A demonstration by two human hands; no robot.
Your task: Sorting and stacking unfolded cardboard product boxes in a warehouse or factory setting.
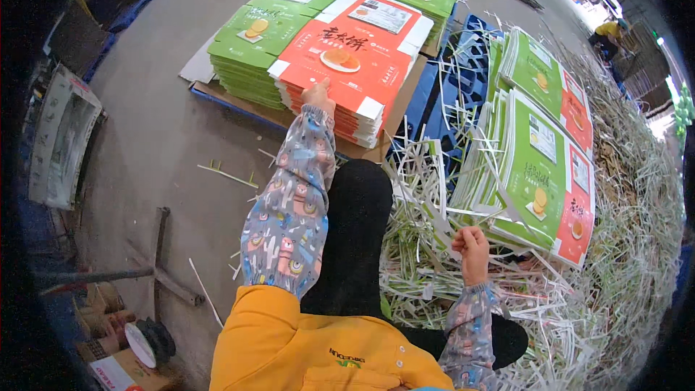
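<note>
Flat printed carton blanks in red [405,56] lie in a neat stack. My left hand [319,95] rests on the near edge of that stack, fingers reaching over the top blank. Beside it, to the left, stands a stack of green blanks [264,23]. My right hand [473,246] is low on the right with its fingers curled together; whether a strip is between them I cannot make out. Just beyond it, a leaning stack of green-and-red printed sheets [532,163] has loose paper strips across its near side. Patterned sleeves cover both forearms.
Tangled paper offcuts [615,297] cover the floor at right and between my legs. The stacks stand around blue pallets [436,101]. A metal stand [156,271] and a dark spool [150,342] are at lower left. Another person [609,35] bends at the far right.
</note>
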